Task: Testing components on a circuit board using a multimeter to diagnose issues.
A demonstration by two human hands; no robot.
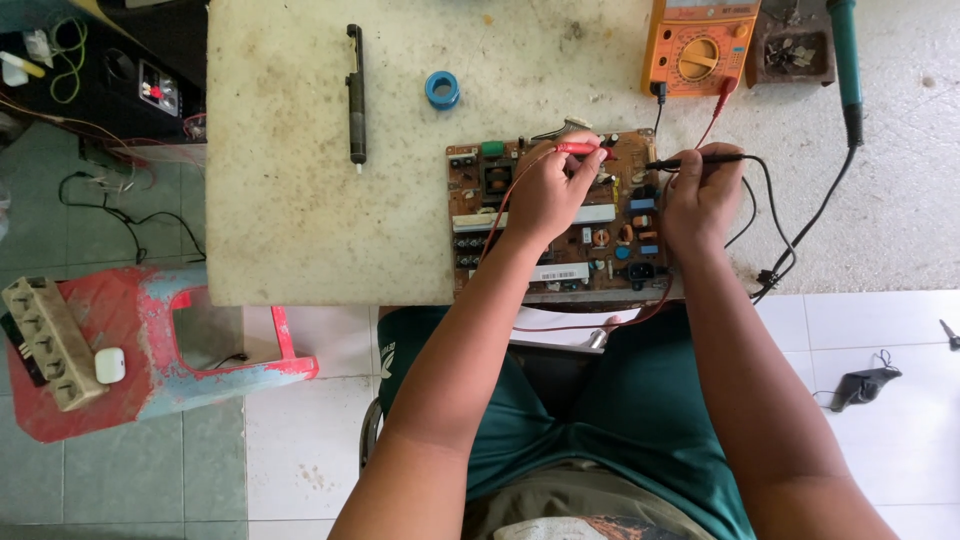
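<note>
The person wears a dark green short-sleeved shirt [620,420], loose and creased across the front, with a small white emblem [387,362] on its left side near the hem of the sleeve. Both forearms are bare from above the elbow down, with no watch, band or ring that I can make out on either wrist. Below the shirt a strip of olive-khaki cloth [570,495] shows at the waist, and under it a patch of paler, patterned fabric [590,527], cut off by the bottom edge.

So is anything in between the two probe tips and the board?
Nothing visible. The left hand holds the red probe and the right hand the black probe, both tips down among the board parts.
</note>
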